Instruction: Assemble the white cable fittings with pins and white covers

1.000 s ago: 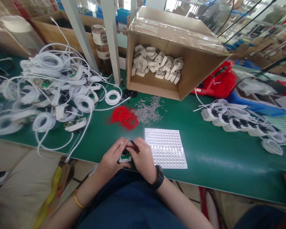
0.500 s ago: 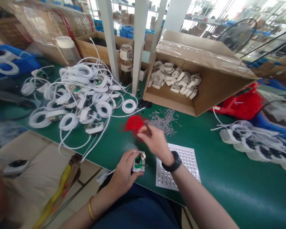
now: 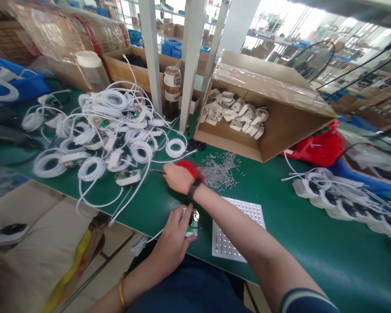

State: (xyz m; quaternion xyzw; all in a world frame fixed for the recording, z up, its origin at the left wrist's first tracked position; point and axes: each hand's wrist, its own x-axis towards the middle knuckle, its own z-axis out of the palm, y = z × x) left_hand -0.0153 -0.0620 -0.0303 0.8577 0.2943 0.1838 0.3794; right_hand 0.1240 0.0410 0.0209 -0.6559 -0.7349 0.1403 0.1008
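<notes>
Over the green worktop (image 3: 289,234), the left hand (image 3: 174,230) clamps a white plastic housing (image 3: 192,234), seemingly steadying it; the right hand (image 3: 178,178) grips a slim dark tool (image 3: 157,171), next needing careful aim.

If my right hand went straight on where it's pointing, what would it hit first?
Leading with the dark tool it holds, your right hand would probably meet the strand of white cable to its left, though depth is unclear.

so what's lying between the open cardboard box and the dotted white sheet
A scattered pile of small metal pieces on the green tabletop, seen in the head view.
</notes>
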